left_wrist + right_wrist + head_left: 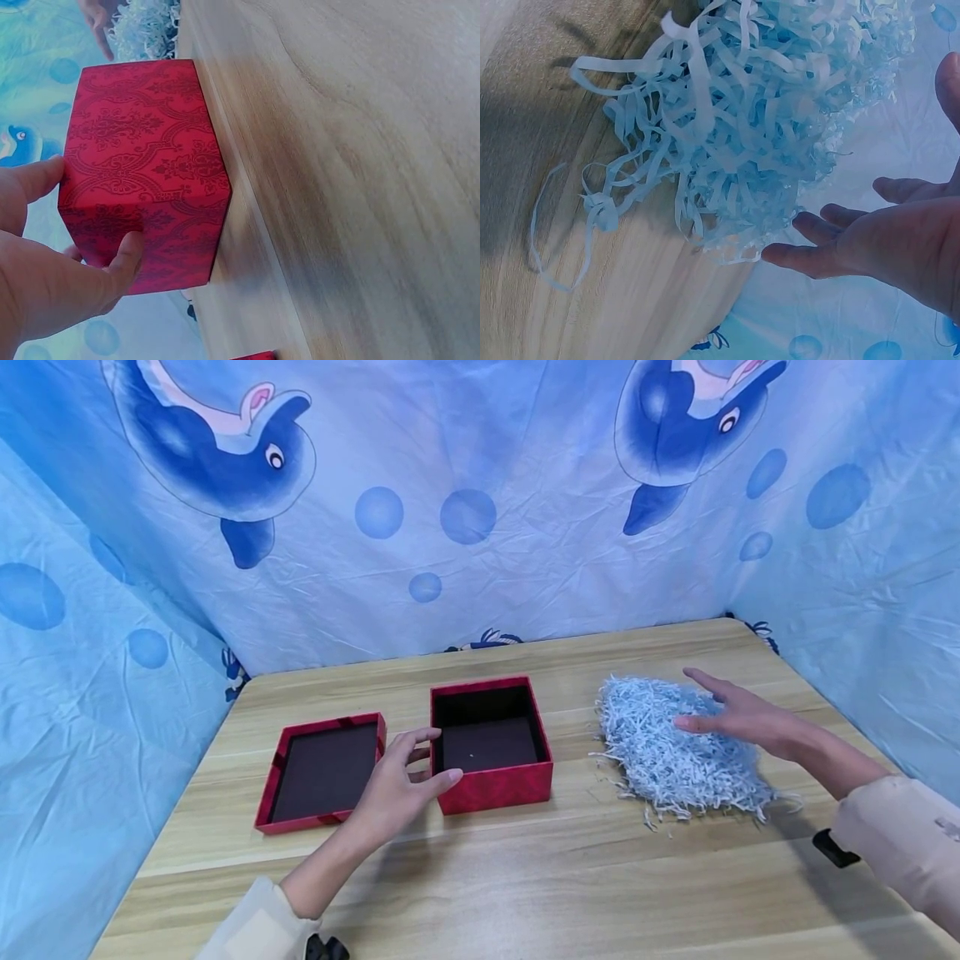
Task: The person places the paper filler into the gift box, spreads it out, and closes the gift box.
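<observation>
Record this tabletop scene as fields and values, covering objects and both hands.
Box: red, patterned, open-topped, dark inside
Lid: red-edged, left of box, inner side up
Paper shreds: pale blue, heaped right of box
Left hand: at box's left side
Right hand: over paper shreds, thumb apart; contact unclear
Surface: wood-grain table
Backdrop: blue, sea-animal print

The place is a booth-like space: blue cloth [540, 560] with cartoon dolphins [217, 460] surrounds a wood-grain table [570, 877].

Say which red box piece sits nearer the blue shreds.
The deep box, standing between the shreds and the shallow lid, which lies farther left.
</observation>
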`<state>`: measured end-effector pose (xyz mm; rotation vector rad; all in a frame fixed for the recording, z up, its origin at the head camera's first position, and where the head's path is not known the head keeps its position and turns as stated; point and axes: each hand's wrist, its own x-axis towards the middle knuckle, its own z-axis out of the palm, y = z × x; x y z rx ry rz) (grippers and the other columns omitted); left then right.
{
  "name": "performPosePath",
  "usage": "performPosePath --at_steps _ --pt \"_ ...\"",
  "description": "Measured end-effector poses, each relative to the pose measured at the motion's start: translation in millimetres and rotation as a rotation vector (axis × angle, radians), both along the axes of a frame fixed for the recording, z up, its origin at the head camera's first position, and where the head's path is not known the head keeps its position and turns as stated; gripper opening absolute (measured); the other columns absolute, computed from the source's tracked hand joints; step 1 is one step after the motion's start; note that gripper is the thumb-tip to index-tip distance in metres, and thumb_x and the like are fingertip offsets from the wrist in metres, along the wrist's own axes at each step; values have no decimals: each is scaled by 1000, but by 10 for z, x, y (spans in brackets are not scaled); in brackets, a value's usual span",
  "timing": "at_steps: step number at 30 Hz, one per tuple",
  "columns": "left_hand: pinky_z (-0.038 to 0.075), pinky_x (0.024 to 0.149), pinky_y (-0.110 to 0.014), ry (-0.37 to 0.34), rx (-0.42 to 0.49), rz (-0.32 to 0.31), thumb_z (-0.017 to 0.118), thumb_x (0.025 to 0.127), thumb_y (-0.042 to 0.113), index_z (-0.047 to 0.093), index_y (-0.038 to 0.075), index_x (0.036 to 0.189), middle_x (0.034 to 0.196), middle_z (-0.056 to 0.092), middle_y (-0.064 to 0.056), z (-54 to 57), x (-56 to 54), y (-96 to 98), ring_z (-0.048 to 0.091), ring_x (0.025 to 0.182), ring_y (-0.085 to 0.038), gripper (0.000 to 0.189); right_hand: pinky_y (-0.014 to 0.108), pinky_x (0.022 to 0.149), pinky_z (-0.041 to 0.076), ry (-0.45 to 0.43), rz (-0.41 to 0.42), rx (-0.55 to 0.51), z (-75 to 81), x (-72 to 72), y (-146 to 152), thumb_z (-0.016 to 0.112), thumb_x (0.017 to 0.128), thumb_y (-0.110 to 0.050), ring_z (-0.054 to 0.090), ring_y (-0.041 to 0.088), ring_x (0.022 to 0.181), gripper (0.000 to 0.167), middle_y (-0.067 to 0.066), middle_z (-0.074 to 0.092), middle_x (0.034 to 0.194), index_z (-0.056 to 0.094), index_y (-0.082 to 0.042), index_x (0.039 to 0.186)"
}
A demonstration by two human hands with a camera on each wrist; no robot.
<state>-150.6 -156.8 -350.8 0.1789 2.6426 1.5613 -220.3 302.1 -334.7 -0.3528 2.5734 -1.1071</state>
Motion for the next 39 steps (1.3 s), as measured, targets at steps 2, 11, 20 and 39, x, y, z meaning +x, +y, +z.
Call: performPosePath --at_steps 2,11,20,39 --pt "50 95 -44 2 3 3 79 81 27 46 20 138 142 41 -4 0 2 2 48 126 -30 67 78 96 20 -10 -3 -16 1 -5 0 62 94 -34 3 60 135 93 33 -3 154 -5 -13 155" --pt "49 96 -44 -2 15 7 80 80 26 46 21 138 142 41 -4 -27 -7 1 46 127 -29 67 77 96 22 -30 -4 -50 -26 -24 15 62 94 -32 2 61 135 93 34 -4 154 -7 -16 155" --pt "48 97 -44 -3 26 6 79 80 25 45 20 138 143 40 -4 -23 2 4 46 128 -29 67 78 97 18 -40 57 -89 -121 -13 -38 69 90 -24 -4 59 135 100 29 -8 155 -7 -15 155" --pt "49 96 -44 -3 20 5 79 81 23 45 21 138 143 41 -3 -36 5 11 46 127 -28 66 77 92 27 136 93 276 -452 31 -273 85 65 -48 12 61 127 126 37 12 145 10 9 149"
